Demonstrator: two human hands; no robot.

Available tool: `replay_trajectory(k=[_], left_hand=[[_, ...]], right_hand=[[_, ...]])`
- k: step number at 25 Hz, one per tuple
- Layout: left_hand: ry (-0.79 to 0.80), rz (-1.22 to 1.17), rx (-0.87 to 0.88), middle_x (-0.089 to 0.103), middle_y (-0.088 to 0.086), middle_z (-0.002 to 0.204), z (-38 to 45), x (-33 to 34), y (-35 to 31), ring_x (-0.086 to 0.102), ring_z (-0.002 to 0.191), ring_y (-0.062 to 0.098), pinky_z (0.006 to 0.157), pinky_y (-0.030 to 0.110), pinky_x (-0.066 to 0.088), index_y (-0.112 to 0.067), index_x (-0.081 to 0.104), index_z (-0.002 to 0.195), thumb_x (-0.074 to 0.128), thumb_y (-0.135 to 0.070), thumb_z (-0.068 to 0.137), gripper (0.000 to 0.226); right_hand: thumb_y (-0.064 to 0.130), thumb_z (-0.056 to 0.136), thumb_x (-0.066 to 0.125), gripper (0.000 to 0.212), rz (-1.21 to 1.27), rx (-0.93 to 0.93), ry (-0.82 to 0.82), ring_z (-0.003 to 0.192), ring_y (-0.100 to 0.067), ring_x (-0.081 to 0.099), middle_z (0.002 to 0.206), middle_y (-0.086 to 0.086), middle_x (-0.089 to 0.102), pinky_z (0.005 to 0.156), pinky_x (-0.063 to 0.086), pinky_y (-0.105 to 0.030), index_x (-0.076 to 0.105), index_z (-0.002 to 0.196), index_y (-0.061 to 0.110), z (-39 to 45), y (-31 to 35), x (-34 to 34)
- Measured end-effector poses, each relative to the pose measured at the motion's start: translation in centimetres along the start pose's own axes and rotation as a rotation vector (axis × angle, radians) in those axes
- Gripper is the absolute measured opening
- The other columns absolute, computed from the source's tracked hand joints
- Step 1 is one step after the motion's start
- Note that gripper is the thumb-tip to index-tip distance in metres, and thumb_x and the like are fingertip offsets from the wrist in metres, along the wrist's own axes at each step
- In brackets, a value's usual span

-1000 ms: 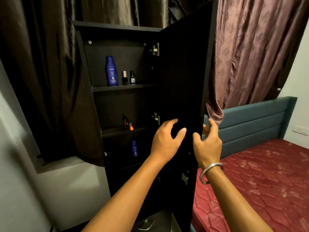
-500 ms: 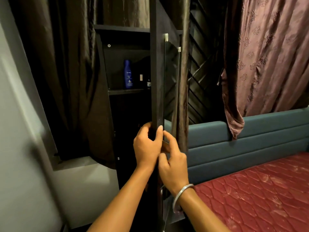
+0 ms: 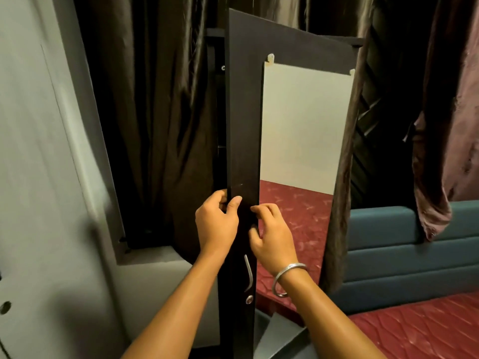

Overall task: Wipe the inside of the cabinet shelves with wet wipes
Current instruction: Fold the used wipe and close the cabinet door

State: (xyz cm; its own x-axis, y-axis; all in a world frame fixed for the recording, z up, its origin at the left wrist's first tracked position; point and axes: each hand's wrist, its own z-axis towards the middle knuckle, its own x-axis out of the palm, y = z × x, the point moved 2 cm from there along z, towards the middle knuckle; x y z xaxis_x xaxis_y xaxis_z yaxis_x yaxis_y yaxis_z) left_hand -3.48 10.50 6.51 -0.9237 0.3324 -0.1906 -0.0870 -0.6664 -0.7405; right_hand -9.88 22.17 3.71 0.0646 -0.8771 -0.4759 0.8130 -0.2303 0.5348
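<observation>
Currently: door, tall axis upright, nearly shut over the cabinet; shelves hidden behind it, left of the edge. Left hand grips that free edge, nearer the opening; right hand, fingers curled, touches the door face.

Dark curtains, teal headboard, perhaps mattress

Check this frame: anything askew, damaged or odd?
Nothing broken or spilled that I can see. One oddity for a wiping task: no wet wipe is in view. The left hand grips the cabinet door by its edge, and the right hand touches its mirrored front.
</observation>
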Motion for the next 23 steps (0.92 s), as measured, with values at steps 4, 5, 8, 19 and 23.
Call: replay_trajectory(k=[4, 5, 8, 19, 23], left_hand=[[-0.016, -0.033, 0.003, 0.061, -0.021, 0.083, 2.7, 0.1, 2.4, 0.063, 0.079, -0.001, 0.069, 0.008, 0.045, -0.016, 0.073, 0.104, 0.077, -0.029, 0.086, 0.023], [-0.018, -0.026, 0.002, 0.062, -0.017, 0.089, 3.5, 0.1, 3.1, 0.064, 0.083, 0.003, 0.071, 0.013, 0.048, -0.016, 0.071, 0.108, 0.078, -0.032, 0.084, 0.029], [-0.013, 0.038, -0.012, 0.059, -0.009, 0.111, 5.6, 0.5, 5.0, 0.056, 0.107, 0.014, 0.085, 0.027, 0.049, -0.019, 0.063, 0.125, 0.077, -0.040, 0.083, 0.049], [0.054, 0.174, -0.115, 0.066, 0.011, 0.128, 10.7, 3.2, 8.5, 0.056, 0.123, 0.028, 0.095, 0.040, 0.049, -0.016, 0.053, 0.142, 0.064, -0.051, 0.091, 0.063], [0.041, 0.172, -0.139, 0.068, 0.010, 0.125, 11.5, 4.1, 8.8, 0.060, 0.120, 0.027, 0.093, 0.038, 0.049, -0.018, 0.057, 0.139, 0.063, -0.049, 0.093, 0.056]], right_hand=[[0.006, 0.083, 0.062, 0.029, -0.019, -0.010, -0.064, 0.090, -0.006, 0.058, 0.107, 0.007, 0.053, 0.079, 0.054, -0.022, 0.061, 0.110, 0.015, 2.7, -0.7, 2.8], [0.005, 0.082, 0.062, 0.028, -0.021, -0.006, -0.074, 0.088, -0.005, 0.058, 0.105, 0.007, 0.054, 0.079, 0.053, -0.022, 0.062, 0.109, 0.014, 3.3, -0.8, 3.4], [0.002, 0.080, 0.063, 0.027, -0.030, -0.009, -0.099, 0.085, -0.005, 0.058, 0.101, 0.006, 0.056, 0.079, 0.052, -0.021, 0.064, 0.105, 0.013, 4.9, -1.3, 4.7], [0.001, 0.084, 0.061, 0.037, 0.002, 0.012, 0.032, 0.102, -0.006, 0.058, 0.117, 0.004, 0.054, 0.093, 0.048, -0.014, 0.062, 0.120, 0.013, 8.6, -3.4, 7.9], [0.003, 0.087, 0.063, 0.038, 0.020, 0.011, 0.083, 0.105, -0.004, 0.056, 0.121, 0.006, 0.053, 0.094, 0.048, -0.015, 0.060, 0.123, 0.015, 9.7, -4.3, 8.3]])
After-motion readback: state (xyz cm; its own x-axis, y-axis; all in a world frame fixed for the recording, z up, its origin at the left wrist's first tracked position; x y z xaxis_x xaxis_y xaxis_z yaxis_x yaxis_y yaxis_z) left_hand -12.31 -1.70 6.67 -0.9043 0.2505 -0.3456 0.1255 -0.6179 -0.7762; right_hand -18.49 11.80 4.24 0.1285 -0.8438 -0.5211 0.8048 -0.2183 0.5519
